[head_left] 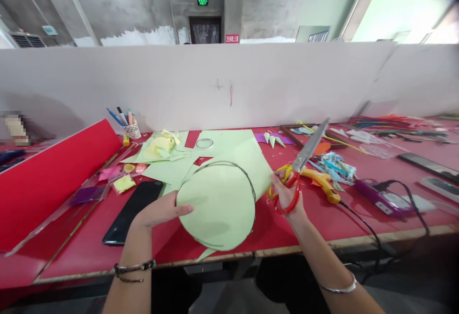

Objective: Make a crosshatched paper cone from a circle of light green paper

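Observation:
A round piece of pale green paper with a dark line along parts of its edge is in my left hand, the thumb lying on its left side. My right hand is closed around the red handles of large scissors, whose blades point up and away to the right. Yellow handles show just left of the red ones. Behind the round piece lie larger sheets of pale green paper, with a silver ring on them.
A black phone lies left of my left hand, near a red board. On the right are a yellow glue gun with its cord, a purple power strip and craft scraps. A white partition stands behind.

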Available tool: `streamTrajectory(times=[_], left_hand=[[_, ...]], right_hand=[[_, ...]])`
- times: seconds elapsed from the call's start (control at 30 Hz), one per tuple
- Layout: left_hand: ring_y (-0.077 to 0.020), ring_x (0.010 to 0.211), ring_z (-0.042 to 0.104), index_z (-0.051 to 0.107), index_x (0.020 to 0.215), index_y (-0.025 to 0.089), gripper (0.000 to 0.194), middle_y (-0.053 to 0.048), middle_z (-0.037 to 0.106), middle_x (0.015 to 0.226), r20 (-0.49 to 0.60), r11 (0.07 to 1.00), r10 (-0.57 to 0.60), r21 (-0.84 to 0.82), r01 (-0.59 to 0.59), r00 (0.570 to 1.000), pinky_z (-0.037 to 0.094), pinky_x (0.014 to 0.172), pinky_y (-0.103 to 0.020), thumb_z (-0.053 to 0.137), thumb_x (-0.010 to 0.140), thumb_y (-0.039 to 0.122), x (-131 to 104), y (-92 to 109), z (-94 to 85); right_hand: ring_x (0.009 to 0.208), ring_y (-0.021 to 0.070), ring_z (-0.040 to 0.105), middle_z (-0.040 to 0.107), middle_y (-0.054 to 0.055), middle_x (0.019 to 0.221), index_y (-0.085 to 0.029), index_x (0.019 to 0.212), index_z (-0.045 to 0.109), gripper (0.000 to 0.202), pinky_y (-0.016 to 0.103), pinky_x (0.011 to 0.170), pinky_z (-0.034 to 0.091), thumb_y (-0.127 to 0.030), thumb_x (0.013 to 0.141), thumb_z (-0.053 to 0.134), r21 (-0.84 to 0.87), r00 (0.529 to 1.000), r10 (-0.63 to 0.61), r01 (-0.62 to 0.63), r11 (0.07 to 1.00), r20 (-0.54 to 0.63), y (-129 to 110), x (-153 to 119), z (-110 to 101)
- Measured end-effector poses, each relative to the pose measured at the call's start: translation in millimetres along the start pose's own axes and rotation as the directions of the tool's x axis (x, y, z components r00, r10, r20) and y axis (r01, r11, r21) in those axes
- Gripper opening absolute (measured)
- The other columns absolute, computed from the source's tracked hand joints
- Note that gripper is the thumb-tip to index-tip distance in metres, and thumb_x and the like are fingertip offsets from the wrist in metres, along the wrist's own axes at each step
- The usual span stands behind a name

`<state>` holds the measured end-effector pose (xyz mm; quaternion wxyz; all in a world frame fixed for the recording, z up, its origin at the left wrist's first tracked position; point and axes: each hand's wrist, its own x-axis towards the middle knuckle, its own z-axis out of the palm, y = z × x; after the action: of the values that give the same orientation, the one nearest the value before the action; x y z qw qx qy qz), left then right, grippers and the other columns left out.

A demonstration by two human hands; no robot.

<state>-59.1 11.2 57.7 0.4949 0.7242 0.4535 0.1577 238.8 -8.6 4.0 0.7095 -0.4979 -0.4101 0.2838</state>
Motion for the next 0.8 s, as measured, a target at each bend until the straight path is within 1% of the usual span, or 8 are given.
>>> streamTrajectory(times=[0.1,0.3,0.4,0.5,0.6,0.67,0.73,0.8], left_hand=[[-0.0255,0.100,0.056,0.058,0.108,0.013,0.051,-0.010,0.061,0.112,0.035,0.998,0.006,-0.069,-0.003,0.999,0.043,0.087,-0.033,0.060,0.067,0.045,3,-8,11.7],[-0.0252,0.103,0.054,0.058,0.105,0.014,0.050,-0.009,0.062,0.109,-0.142,0.981,-0.086,-0.185,0.059,0.986,0.043,0.086,-0.032,0.059,0.067,0.047,20,-9,47.2],[-0.0227,0.075,0.064,0.061,0.088,0.013,0.041,-0.009,0.069,0.086,-0.197,0.958,-0.151,-0.271,0.094,0.969,0.049,0.070,-0.032,0.056,0.069,0.048,23,-9,51.2],[-0.0140,0.042,0.056,0.058,0.080,0.013,0.035,-0.003,0.066,0.064,-0.261,0.936,-0.158,-0.346,0.061,0.952,0.046,0.050,-0.027,0.054,0.071,0.047,22,-8,45.6],[-0.0116,0.038,0.053,0.056,0.073,0.014,0.032,0.001,0.060,0.050,-0.414,0.936,-0.074,-0.343,-0.080,0.907,0.043,0.048,-0.024,0.053,0.073,0.045,20,-7,38.0],[-0.0123,0.042,0.054,0.055,0.066,0.014,0.032,0.002,0.056,0.042,-0.490,0.937,-0.006,-0.308,-0.167,0.872,0.044,0.053,-0.023,0.050,0.076,0.044,18,-5,34.7],[-0.0126,0.043,0.055,0.056,0.065,0.014,0.033,0.003,0.054,0.038,-0.543,0.933,0.045,-0.278,-0.230,0.839,0.045,0.057,-0.023,0.048,0.078,0.044,17,-3,33.2],[-0.0135,0.042,0.056,0.058,0.070,0.014,0.033,0.003,0.055,0.038,-0.593,0.923,0.066,-0.269,-0.275,0.802,0.045,0.056,-0.024,0.048,0.078,0.044,17,-1,33.0]], right_hand=[[0.043,0.0040,0.030,0.041,-0.008,0.059,-0.020,0.067,0.036,0.030,0.019,0.041,0.028,-0.031,0.065,0.064,0.111,0.994,-0.002,0.015,0.994,-0.110,0,3,-1],[0.039,0.0026,0.032,0.042,-0.010,0.054,-0.020,0.066,0.037,0.034,0.017,0.037,0.028,-0.031,0.060,0.069,0.192,0.985,0.008,0.026,0.981,-0.174,-2,4,1],[0.037,0.0027,0.033,0.044,-0.010,0.053,-0.020,0.067,0.037,0.034,0.018,0.036,0.029,-0.033,0.062,0.068,0.147,0.991,0.009,0.010,0.989,-0.134,0,3,1],[0.035,0.0040,0.034,0.041,-0.011,0.047,-0.019,0.068,0.040,0.030,0.018,0.036,0.031,-0.035,0.065,0.065,0.089,0.991,0.010,0.002,0.996,-0.135,0,2,0],[0.035,0.0052,0.033,0.034,-0.011,0.040,-0.018,0.066,0.043,0.026,0.019,0.037,0.031,-0.038,0.073,0.058,0.027,0.993,0.007,-0.004,1.000,-0.115,-3,0,-1],[0.034,0.0053,0.032,0.035,-0.010,0.040,-0.018,0.065,0.043,0.027,0.019,0.036,0.031,-0.041,0.075,0.054,0.013,0.999,0.006,-0.006,1.000,-0.041,-5,-2,-1],[0.034,0.0049,0.032,0.040,-0.008,0.045,-0.019,0.065,0.042,0.029,0.020,0.035,0.029,-0.044,0.076,0.052,0.054,0.993,0.022,-0.029,0.998,0.117,-6,-5,1],[0.033,0.0045,0.031,0.048,-0.005,0.055,-0.019,0.068,0.042,0.030,0.021,0.034,0.028,-0.047,0.078,0.047,0.109,0.941,0.042,-0.083,0.991,0.337,-5,-9,3]])
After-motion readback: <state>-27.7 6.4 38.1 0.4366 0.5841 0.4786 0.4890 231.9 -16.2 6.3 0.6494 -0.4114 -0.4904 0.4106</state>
